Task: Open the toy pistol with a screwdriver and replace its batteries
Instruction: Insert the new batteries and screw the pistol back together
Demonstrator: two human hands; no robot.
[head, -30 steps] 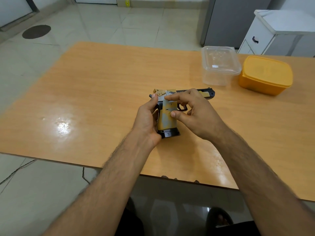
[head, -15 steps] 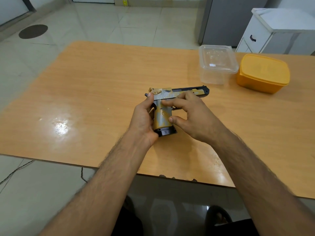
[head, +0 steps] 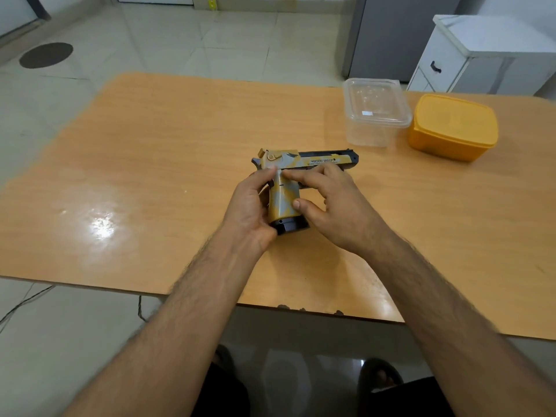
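Over the table (head: pixel 150 176), both hands still pinch the toy pistol (head: pixel 282 203), grip unchanged.

A home room: tiled floor (head: pixel 210 40), wooden table (head: pixel 150 176), white cabinet (head: pixel 445 64).

Pale tiled floor (head: pixel 186 43), glossy wooden table (head: pixel 150 176), white cabinet (head: pixel 469 55), grey appliance (head: pixel 391 34)

A single head-worn view looks forward and steeply down over the near edge of the bench (head: pixel 150 176). Both forearms enter from 6 o'clock and meet just below frame centre, close to the lens. The bench's far edge lies toward 12 o'clock, with tiled floor (head: pixel 180 34) beyond. Wide-angle bending curves the bench edges.
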